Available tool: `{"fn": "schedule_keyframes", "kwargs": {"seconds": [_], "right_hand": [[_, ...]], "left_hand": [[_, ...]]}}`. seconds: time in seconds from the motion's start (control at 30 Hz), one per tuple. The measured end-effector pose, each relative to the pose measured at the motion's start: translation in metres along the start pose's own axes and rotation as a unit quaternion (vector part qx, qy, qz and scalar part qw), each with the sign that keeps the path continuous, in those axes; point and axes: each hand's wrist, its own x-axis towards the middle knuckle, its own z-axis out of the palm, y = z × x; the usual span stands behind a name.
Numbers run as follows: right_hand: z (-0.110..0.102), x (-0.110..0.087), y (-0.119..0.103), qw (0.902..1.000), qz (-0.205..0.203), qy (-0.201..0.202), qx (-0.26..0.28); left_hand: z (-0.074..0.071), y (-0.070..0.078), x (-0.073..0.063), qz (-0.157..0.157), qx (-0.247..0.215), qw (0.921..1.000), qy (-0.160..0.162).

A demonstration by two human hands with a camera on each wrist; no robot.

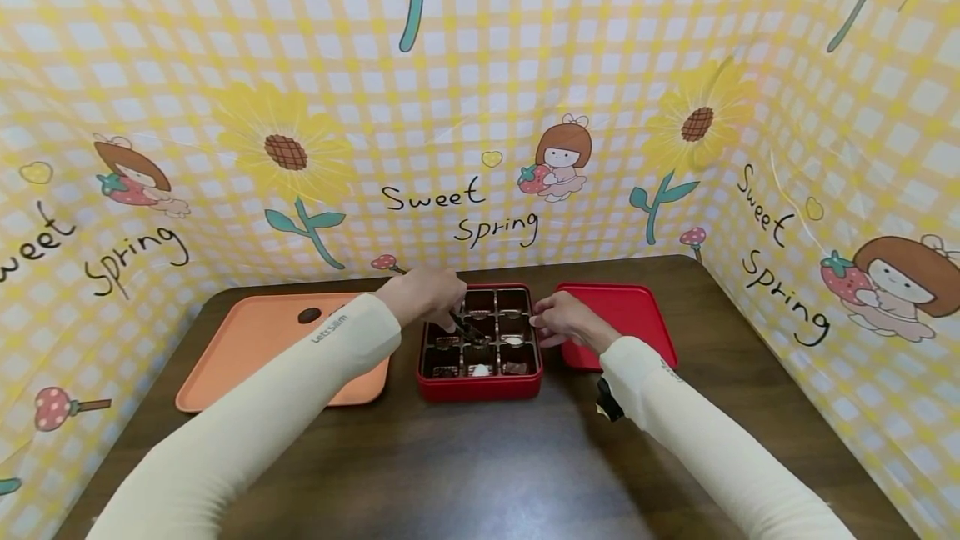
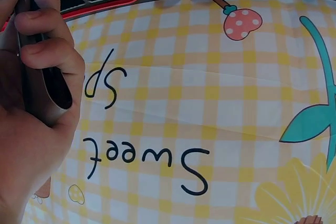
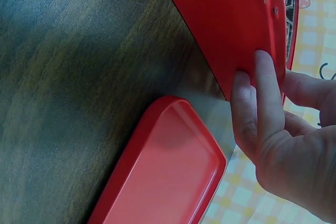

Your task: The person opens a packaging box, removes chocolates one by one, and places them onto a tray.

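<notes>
My left hand [image 1: 423,297] reaches over a red box [image 1: 480,390] and grips metal tongs [image 2: 44,90], their bent end against the palm. The tong tips point down into the middle compartment; whether they pinch a piece I cannot tell. Dark dividers split the box into several compartments. A brown chocolate [image 1: 516,368] lies in the front right one, a white-topped piece [image 1: 481,370] in the front middle, another white piece [image 1: 512,340] behind. My right hand [image 1: 566,319] holds the box's right side, fingers along the outer wall and thumb at the rim.
Left of the box lies an orange tray [image 1: 247,357] with a dark oval chocolate [image 1: 309,316] near its back edge, partly covered by my left sleeve. A red lid [image 1: 630,323] lies on the wooden table [image 1: 480,473] to the right. Checked cloth [image 1: 465,107] hangs behind and at both sides.
</notes>
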Motion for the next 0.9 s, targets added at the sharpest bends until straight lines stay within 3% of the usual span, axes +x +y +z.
{"fn": "schedule_keyframes", "kwargs": {"seconds": [0.63,0.9], "right_hand": [[0.0010,0.0012,0.0002,1.0000,0.002,0.000,0.003],[0.0000,0.0026,0.0019,1.0000,0.003,0.002,0.005]], "left_hand": [[0.0006,0.0061,0.0062,-0.008,0.005,1.0000,-0.003],[-0.0031,0.0024,0.0054,0.004,-0.003,1.0000,-0.008]]}}
